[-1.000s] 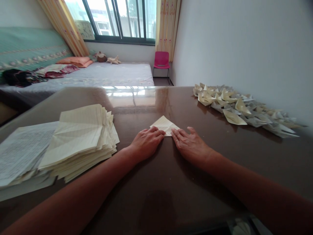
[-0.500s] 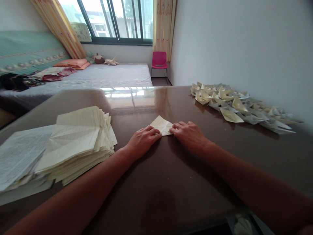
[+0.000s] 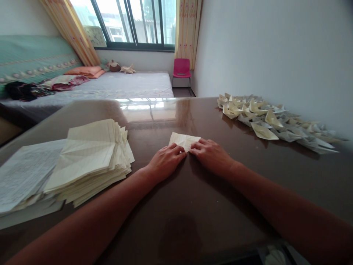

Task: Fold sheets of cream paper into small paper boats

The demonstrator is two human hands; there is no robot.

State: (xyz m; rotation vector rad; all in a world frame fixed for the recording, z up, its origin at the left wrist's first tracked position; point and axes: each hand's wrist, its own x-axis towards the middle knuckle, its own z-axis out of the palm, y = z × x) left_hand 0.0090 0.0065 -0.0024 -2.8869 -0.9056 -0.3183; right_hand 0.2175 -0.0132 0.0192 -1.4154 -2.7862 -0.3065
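A small folded piece of cream paper (image 3: 182, 140) lies on the dark brown table (image 3: 176, 206) in the middle. My left hand (image 3: 164, 162) rests on its near left corner, fingers curled and pressing it. My right hand (image 3: 211, 155) holds the near right part of the same paper, fingertips pinching a fold. Both hands almost touch each other at the paper's near edge.
A thick stack of lined cream sheets (image 3: 91, 156) lies at the left, over printed pages (image 3: 22, 176). Several folded paper boats (image 3: 264, 119) are heaped along the right wall. Beyond the table are a bed (image 3: 110, 86) and a pink chair (image 3: 182, 70).
The paper was a flat triangle with my hands spread beside it. My right hand has moved left onto it and folded its right part over, so the shape is now squarer.
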